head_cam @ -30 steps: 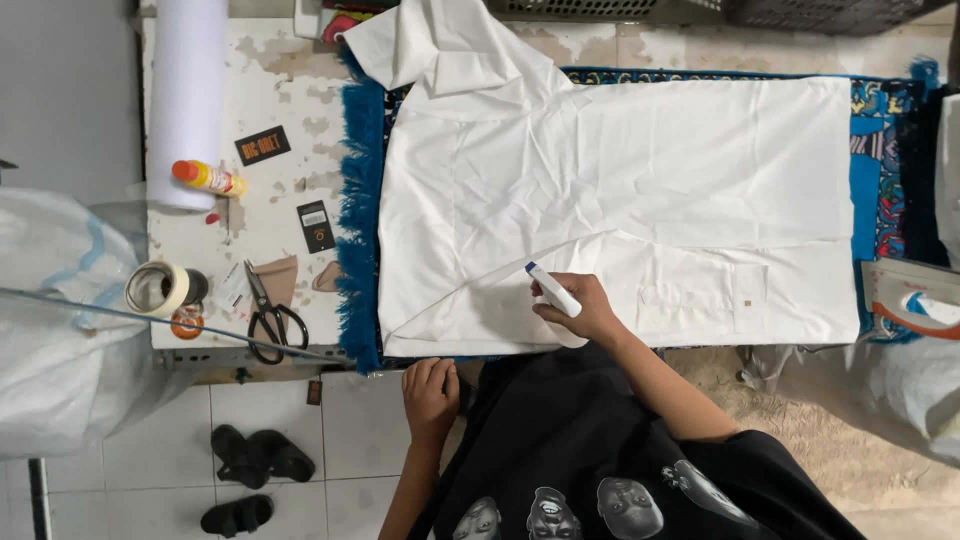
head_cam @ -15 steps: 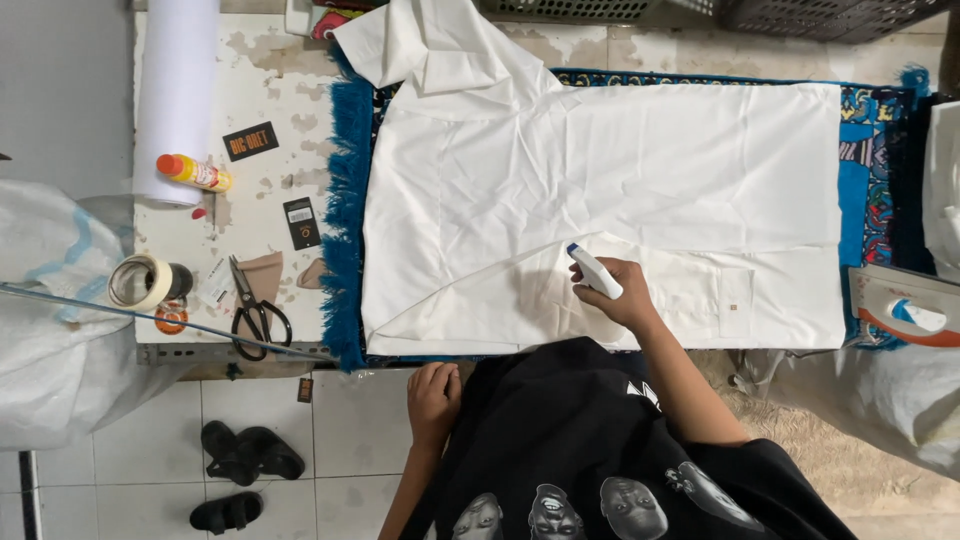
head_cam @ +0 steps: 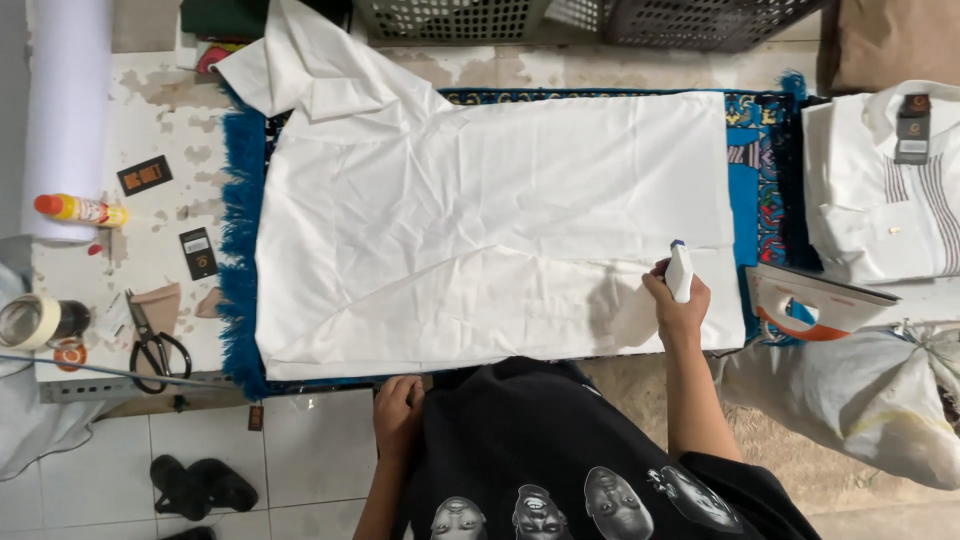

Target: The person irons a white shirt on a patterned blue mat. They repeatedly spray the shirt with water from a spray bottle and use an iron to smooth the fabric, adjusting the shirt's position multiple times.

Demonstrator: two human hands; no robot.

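A white shirt (head_cam: 490, 210) lies spread flat over a blue patterned mat (head_cam: 237, 220) on the worktable. My right hand (head_cam: 676, 300) grips a small white spray bottle (head_cam: 679, 270) with a blue tip, held over the shirt's right lower part. My left hand (head_cam: 398, 410) rests at the table's near edge, below the shirt, its fingers curled and holding nothing that I can see.
A white and orange iron (head_cam: 810, 300) sits just right of my right hand. Folded white shirts (head_cam: 880, 190) lie at far right. Scissors (head_cam: 152, 345), tape roll (head_cam: 28, 320), an orange-capped bottle (head_cam: 80, 210) and a white fabric roll (head_cam: 65, 100) stand at left. Baskets (head_cam: 560, 20) at the back.
My right hand has carried the spray bottle rightward along the shirt's lower part, from near its middle toward the right end. The left hand has stayed at the table edge.
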